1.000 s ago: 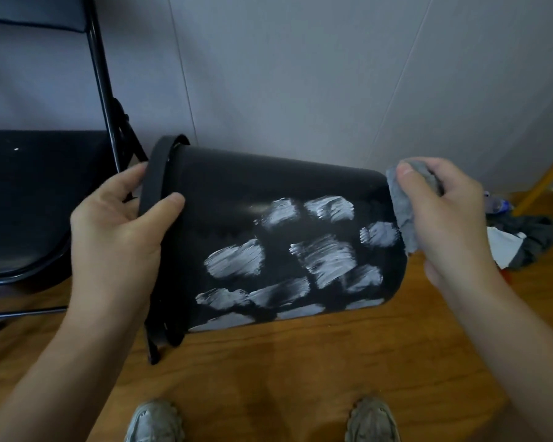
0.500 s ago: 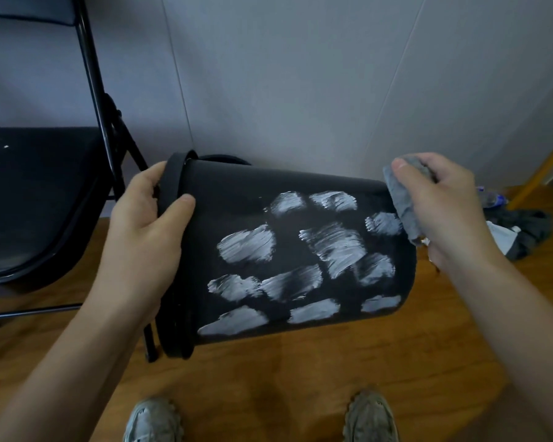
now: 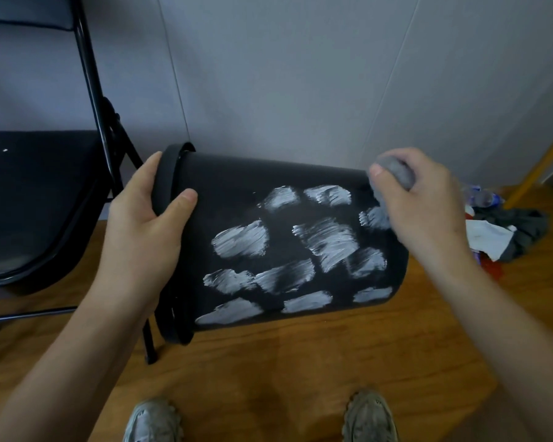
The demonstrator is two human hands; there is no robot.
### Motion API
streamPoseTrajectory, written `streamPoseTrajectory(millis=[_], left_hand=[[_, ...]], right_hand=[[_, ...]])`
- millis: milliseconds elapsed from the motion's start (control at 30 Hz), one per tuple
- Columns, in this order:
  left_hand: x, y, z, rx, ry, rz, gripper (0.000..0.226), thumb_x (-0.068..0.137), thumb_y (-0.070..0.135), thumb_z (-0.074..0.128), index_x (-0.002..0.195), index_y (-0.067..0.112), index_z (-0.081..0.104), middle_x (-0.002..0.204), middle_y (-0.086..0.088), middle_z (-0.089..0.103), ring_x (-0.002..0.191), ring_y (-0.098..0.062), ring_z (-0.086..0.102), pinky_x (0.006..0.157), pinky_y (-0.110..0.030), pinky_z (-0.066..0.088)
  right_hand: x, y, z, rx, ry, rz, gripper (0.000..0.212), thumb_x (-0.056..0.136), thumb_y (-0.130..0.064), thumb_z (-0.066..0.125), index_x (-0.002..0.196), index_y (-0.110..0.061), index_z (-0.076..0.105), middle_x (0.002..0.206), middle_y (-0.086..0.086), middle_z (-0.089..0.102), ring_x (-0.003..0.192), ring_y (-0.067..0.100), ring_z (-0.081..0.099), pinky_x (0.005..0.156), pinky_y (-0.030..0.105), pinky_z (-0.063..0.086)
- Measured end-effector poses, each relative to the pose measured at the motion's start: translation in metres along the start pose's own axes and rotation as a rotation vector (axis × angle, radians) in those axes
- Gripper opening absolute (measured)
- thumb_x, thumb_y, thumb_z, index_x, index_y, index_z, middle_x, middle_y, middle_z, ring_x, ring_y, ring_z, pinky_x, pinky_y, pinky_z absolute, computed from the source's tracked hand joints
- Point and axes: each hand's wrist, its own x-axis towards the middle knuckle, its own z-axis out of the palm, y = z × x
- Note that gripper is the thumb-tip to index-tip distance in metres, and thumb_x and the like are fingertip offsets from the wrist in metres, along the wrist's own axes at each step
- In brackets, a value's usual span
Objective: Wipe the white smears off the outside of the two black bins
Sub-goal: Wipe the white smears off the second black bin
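A black bin (image 3: 237, 193) is held sideways in the air, its rim to the left and its base to the right. Several white smears (image 3: 329, 240) cover the side that faces me. My left hand (image 3: 144, 237) grips the rim, thumb on the outside wall. My right hand (image 3: 425, 205) holds a bunched grey cloth (image 3: 396, 173) and presses it on the bin's upper right, over the smear nearest the base. Only one bin is in view.
A black folding chair (image 3: 39, 199) stands at the left against the grey wall. A heap of cloths and paper (image 3: 505, 231) lies on the wooden floor at the right, beside a yellow pole (image 3: 540, 167). My two shoes (image 3: 154, 422) show at the bottom.
The bin has tilted so its smeared side faces me more. My right hand has come down from the bin's base edge onto the wall, with the cloth now over the rightmost smear.
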Motion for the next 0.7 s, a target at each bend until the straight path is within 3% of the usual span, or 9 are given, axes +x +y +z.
streamPoseTrajectory(millis=[67, 133, 267, 467, 533, 633, 700], left_hand=[[-0.002, 0.001, 0.001, -0.002, -0.006, 0.015, 0.034, 0.095, 0.007, 0.053, 0.12, 0.03, 0.058, 0.098, 0.017, 0.069, 0.091, -0.003, 0.067, 0.069, -0.014, 0.054], [-0.005, 0.0, 0.002, -0.003, -0.004, 0.022, 0.035, 0.095, 0.007, 0.053, 0.118, 0.033, 0.06, 0.1, 0.016, 0.069, 0.091, -0.004, 0.068, 0.069, -0.015, 0.054], [-0.01, 0.001, 0.005, -0.006, 0.007, 0.017, 0.036, 0.096, 0.011, 0.053, 0.1, 0.047, 0.056, 0.092, 0.028, 0.068, 0.088, 0.001, 0.067, 0.066, -0.011, 0.052], [-0.016, 0.001, 0.007, 0.029, 0.002, 0.061, 0.037, 0.097, 0.012, 0.05, 0.113, 0.045, 0.049, 0.101, 0.032, 0.065, 0.097, 0.006, 0.063, 0.073, -0.01, 0.052], [-0.018, -0.003, 0.005, 0.033, 0.019, 0.066, 0.038, 0.097, 0.013, 0.051, 0.125, 0.038, 0.049, 0.108, 0.025, 0.065, 0.102, 0.002, 0.063, 0.078, -0.015, 0.053], [-0.02, -0.004, 0.003, 0.067, 0.034, 0.096, 0.043, 0.097, 0.014, 0.051, 0.138, 0.025, 0.046, 0.117, 0.015, 0.065, 0.11, -0.002, 0.06, 0.091, -0.027, 0.053], [-0.022, -0.004, 0.004, 0.068, 0.046, 0.107, 0.043, 0.097, 0.012, 0.051, 0.137, 0.026, 0.046, 0.112, 0.022, 0.065, 0.107, 0.001, 0.061, 0.086, -0.02, 0.053]], right_hand=[[-0.005, -0.003, 0.005, -0.207, 0.027, -0.186, 0.026, 0.097, -0.036, 0.055, 0.115, -0.02, 0.064, 0.105, -0.006, 0.063, 0.09, 0.005, 0.049, 0.065, 0.012, 0.03], [-0.007, -0.006, 0.011, -0.239, -0.011, -0.283, 0.028, 0.097, -0.033, 0.056, 0.118, -0.017, 0.063, 0.11, -0.001, 0.064, 0.091, 0.006, 0.05, 0.067, 0.008, 0.027], [-0.009, -0.011, 0.019, -0.165, -0.128, -0.393, 0.026, 0.096, -0.031, 0.057, 0.117, -0.016, 0.064, 0.112, -0.001, 0.064, 0.096, 0.013, 0.059, 0.073, 0.017, 0.038], [-0.037, -0.028, 0.033, -0.129, -0.187, -0.657, 0.033, 0.093, -0.033, 0.052, 0.115, -0.014, 0.067, 0.119, 0.004, 0.064, 0.108, 0.017, 0.06, 0.081, 0.023, 0.049], [-0.032, -0.023, 0.029, -0.15, -0.19, -0.641, 0.03, 0.092, -0.031, 0.054, 0.113, -0.013, 0.068, 0.116, 0.004, 0.065, 0.103, 0.018, 0.061, 0.077, 0.023, 0.048], [-0.019, -0.016, 0.025, -0.105, -0.143, -0.46, 0.027, 0.092, -0.028, 0.057, 0.112, -0.014, 0.066, 0.112, 0.002, 0.065, 0.097, 0.018, 0.062, 0.076, 0.017, 0.04], [-0.021, -0.022, 0.033, -0.093, -0.082, -0.429, 0.028, 0.094, -0.03, 0.056, 0.114, -0.013, 0.066, 0.114, 0.003, 0.065, 0.1, 0.018, 0.062, 0.079, 0.017, 0.041]])
